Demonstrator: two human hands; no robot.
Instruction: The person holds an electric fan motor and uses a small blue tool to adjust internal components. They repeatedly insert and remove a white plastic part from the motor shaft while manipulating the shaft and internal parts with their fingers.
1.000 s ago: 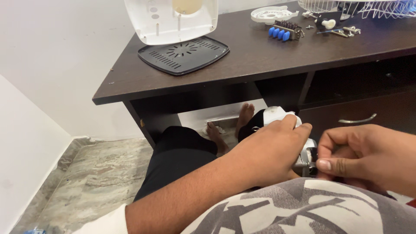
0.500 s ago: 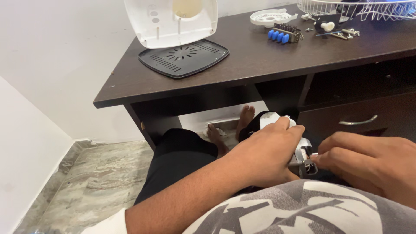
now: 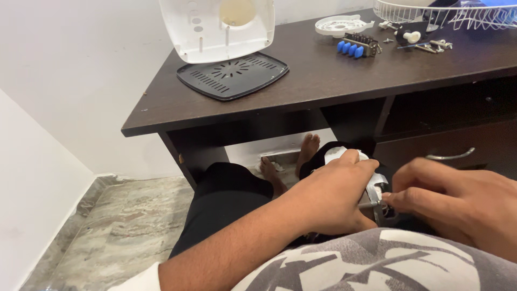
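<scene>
Honestly, with the left hand [image 3: 328, 196] clamped around the small white-and-metal motor part [image 3: 377, 186] in the lap, I'd keep it braced while the right hand [image 3: 452, 202] pinches its thin shaft.

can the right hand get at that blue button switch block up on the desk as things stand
Probably yes: the right hand pinches the small metal part in the lap, but the desktop around the blue switch block lies open.

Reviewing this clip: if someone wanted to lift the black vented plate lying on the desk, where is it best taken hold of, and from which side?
Probably by the near edge of the black vented plate, coming from the desk's front. It lies flat on the dark desk, so only the thin rim offers a grip, and the white housing stands over its far edge.
</scene>
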